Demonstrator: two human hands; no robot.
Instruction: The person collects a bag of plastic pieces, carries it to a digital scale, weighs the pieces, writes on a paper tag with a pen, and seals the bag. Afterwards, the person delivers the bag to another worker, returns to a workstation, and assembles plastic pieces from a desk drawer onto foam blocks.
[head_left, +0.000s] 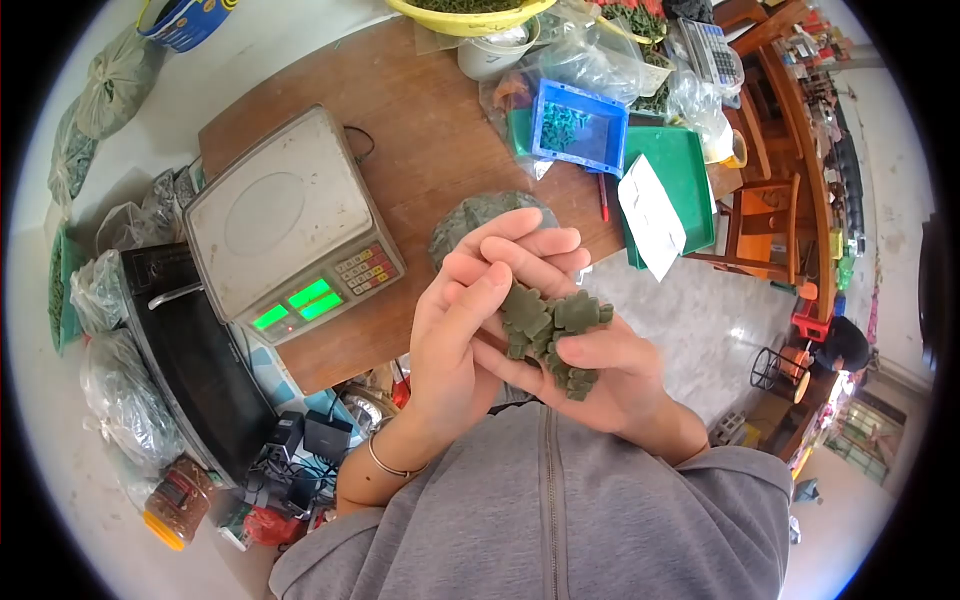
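Observation:
In front of my chest, my left hand (447, 335) and my right hand (625, 375) are cupped together around a bunch of dark green toothed pieces (550, 330). The pieces are small, flat and jagged-edged, piled on one another. My right thumb presses over the pile while the right fingers curl beneath it. On the other side, my left fingers and thumb close in against the upper left of the pile. Behind the fingertips, a grey-green bundle (470, 222) sits at the table's edge, partly hidden by my hands.
A weighing scale (270, 200) with lit green displays stands on the brown table (420, 130). To the right are a blue bin (600, 135) with small teal pieces, a red pen (603, 197), a white paper (650, 215) and a green tray (690, 180). A black monitor (200, 370) is at left.

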